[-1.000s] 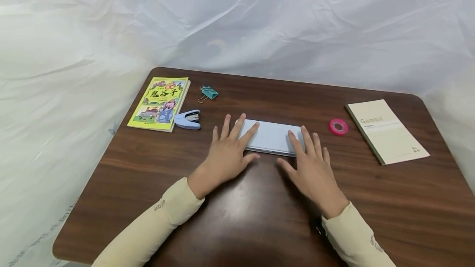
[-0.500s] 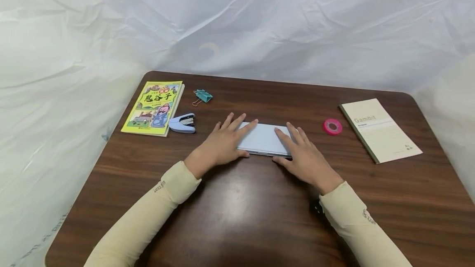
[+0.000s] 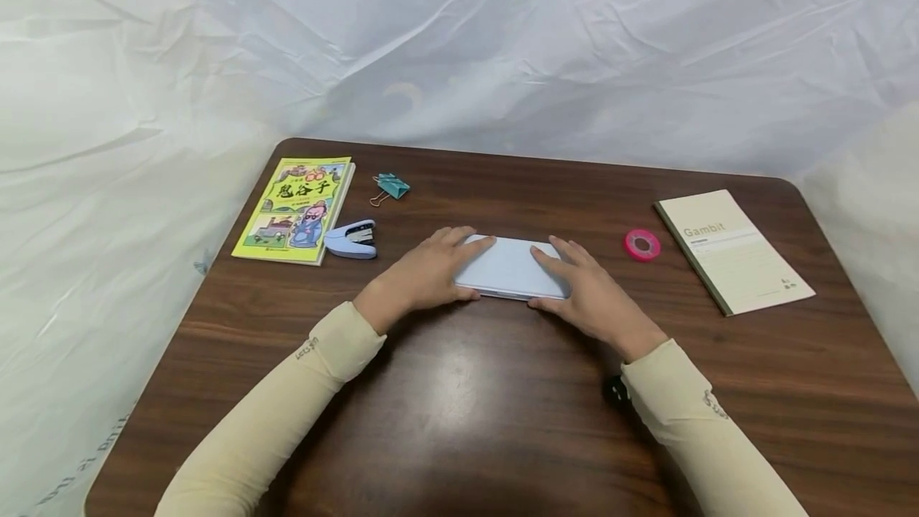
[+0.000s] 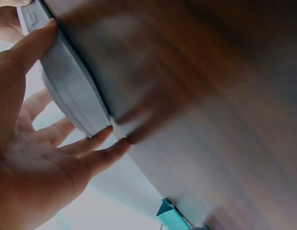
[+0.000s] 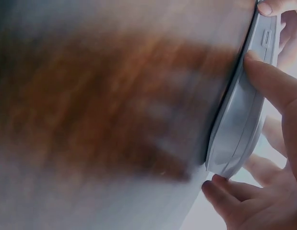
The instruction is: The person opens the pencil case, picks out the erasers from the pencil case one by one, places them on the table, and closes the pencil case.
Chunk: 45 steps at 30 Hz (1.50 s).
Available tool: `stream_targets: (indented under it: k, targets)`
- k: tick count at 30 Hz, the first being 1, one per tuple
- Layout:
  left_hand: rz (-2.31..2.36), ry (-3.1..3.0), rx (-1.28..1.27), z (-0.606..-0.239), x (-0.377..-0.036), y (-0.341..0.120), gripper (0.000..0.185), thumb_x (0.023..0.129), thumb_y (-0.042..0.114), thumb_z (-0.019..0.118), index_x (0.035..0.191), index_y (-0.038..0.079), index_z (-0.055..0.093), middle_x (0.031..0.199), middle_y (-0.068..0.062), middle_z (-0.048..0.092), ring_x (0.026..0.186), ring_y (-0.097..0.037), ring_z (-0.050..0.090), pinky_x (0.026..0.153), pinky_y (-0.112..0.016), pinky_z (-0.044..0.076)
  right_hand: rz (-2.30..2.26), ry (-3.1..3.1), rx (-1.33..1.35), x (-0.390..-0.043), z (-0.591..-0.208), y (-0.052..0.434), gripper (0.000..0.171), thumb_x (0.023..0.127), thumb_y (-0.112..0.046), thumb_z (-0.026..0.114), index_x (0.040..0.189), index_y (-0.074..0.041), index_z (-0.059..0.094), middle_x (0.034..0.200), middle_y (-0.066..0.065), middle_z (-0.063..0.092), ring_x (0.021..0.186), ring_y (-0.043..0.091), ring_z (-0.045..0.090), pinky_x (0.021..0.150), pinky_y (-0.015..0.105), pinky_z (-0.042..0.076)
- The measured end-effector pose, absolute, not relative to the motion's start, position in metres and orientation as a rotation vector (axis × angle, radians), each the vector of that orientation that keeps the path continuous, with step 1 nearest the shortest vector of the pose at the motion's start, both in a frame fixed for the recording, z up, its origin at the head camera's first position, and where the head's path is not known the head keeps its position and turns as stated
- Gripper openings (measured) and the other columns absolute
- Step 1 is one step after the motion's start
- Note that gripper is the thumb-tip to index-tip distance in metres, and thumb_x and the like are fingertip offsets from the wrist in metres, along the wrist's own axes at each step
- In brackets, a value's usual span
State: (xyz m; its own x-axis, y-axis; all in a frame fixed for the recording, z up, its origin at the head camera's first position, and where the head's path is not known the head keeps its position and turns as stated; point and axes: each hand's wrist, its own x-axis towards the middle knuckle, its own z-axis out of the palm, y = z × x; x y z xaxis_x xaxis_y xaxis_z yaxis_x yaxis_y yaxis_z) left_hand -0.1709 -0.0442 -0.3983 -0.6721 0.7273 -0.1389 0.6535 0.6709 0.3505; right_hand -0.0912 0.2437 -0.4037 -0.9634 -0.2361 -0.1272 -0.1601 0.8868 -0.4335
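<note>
A pale blue flat case lies on the brown table, its long side facing me. My left hand grips its left end, thumb at the front edge and index finger over the top. At the opposite end my right hand holds it in the same way. From the left wrist, the case's side shows between thumb and fingers, with its underside close to the tabletop. In the right wrist view a small clasp sits mid-front, near both thumbs. Whether the case touches the table all along is unclear.
Left of the hands are a yellow comic-style book, a light blue stapler touching it, and a teal binder clip. To the right are a pink tape roll and a cream notebook. White sheeting hangs behind the table.
Both hands have moved in from lying spread over the case to gripping its two ends. The head view has shifted slightly; the other items appear to stay in place.
</note>
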Motion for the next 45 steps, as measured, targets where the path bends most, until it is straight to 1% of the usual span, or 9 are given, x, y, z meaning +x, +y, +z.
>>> stream_targets:
  k: [4,7,15,24,29,37,39,44,45]
  targets:
    - [0.41,2.627,1.137,-0.3991,-0.1765,-0.0459,0.091,0.106,0.046,0.084,0.181,0.025,0.038,0.178,-0.015,0.046,0.16,-0.041,0.05,0.132,-0.055,0.048,-0.659,2.891,-0.318,-0.0929,-0.4025,0.2437,0.084,0.103,-0.036,0.089,0.174,-0.013,0.05,0.185,0.028,0.035,0.17,0.056,0.035,0.133,0.072,0.041]
    - [0.411,2.623,1.144,-0.4003,-0.1791,-0.0464,0.092,0.105,0.047,0.085,0.181,0.026,0.038,0.177,-0.015,0.047,0.158,-0.04,0.051,0.132,-0.055,0.048,-0.663,2.895,-0.319,-0.0931,-0.401,0.2433,0.082,0.102,-0.036,0.09,0.172,-0.013,0.053,0.183,0.029,0.037,0.168,0.056,0.039,0.131,0.072,0.044]
    - [0.399,2.621,1.137,-0.4002,-0.1797,-0.0454,0.093,0.104,0.048,0.086,0.181,0.027,0.039,0.176,-0.015,0.048,0.156,-0.04,0.051,0.132,-0.056,0.047,-0.667,2.92,-0.357,-0.0926,-0.399,0.2438,0.079,0.099,-0.036,0.093,0.166,-0.011,0.06,0.18,0.031,0.043,0.164,0.059,0.045,0.128,0.072,0.046]
    - [0.401,2.602,1.106,-0.4003,-0.1785,-0.0443,0.092,0.105,0.048,0.085,0.182,0.029,0.037,0.178,-0.014,0.045,0.151,-0.041,0.052,0.128,-0.056,0.051,-0.664,2.922,-0.36,-0.0922,-0.3993,0.2435,0.078,0.1,-0.037,0.093,0.166,-0.012,0.061,0.179,0.031,0.044,0.163,0.059,0.045,0.127,0.073,0.047]
    - [0.4,2.599,1.097,-0.4008,-0.1787,-0.0441,0.092,0.106,0.048,0.084,0.182,0.029,0.036,0.178,-0.014,0.043,0.152,-0.041,0.05,0.128,-0.056,0.051,-0.654,2.92,-0.367,-0.0929,-0.3985,0.2443,0.078,0.1,-0.039,0.092,0.166,-0.012,0.06,0.179,0.031,0.044,0.163,0.059,0.046,0.128,0.073,0.046]
    - [0.404,2.606,1.091,-0.3997,-0.1784,-0.0423,0.092,0.105,0.047,0.085,0.181,0.028,0.038,0.177,-0.014,0.045,0.149,-0.041,0.051,0.125,-0.055,0.053,-0.639,2.916,-0.404,-0.096,-0.397,0.2468,0.078,0.1,-0.039,0.092,0.166,-0.011,0.06,0.178,0.032,0.045,0.162,0.06,0.048,0.127,0.075,0.046]
    - [0.401,2.611,1.081,-0.4065,-0.1819,-0.0424,0.094,0.104,0.048,0.086,0.181,0.029,0.037,0.177,-0.014,0.044,0.149,-0.04,0.05,0.125,-0.054,0.054,-0.644,2.91,-0.419,-0.0976,-0.3975,0.2474,0.078,0.1,-0.037,0.092,0.165,-0.011,0.061,0.177,0.032,0.046,0.161,0.059,0.049,0.126,0.074,0.047]
    - [0.389,2.614,1.075,-0.4071,-0.1822,-0.043,0.094,0.105,0.049,0.085,0.182,0.03,0.035,0.177,-0.015,0.044,0.147,-0.041,0.049,0.122,-0.053,0.055,-0.652,2.883,-0.444,-0.1005,-0.3958,0.2495,0.077,0.101,-0.035,0.092,0.166,-0.011,0.058,0.179,0.032,0.044,0.163,0.058,0.046,0.126,0.073,0.048]
    - [0.382,2.613,1.077,-0.4014,-0.1796,-0.0429,0.094,0.105,0.049,0.084,0.182,0.029,0.035,0.177,-0.016,0.044,0.147,-0.041,0.049,0.121,-0.053,0.056,-0.653,2.878,-0.45,-0.1007,-0.3951,0.2499,0.077,0.101,-0.035,0.091,0.166,-0.011,0.058,0.179,0.032,0.043,0.164,0.058,0.045,0.126,0.073,0.048]
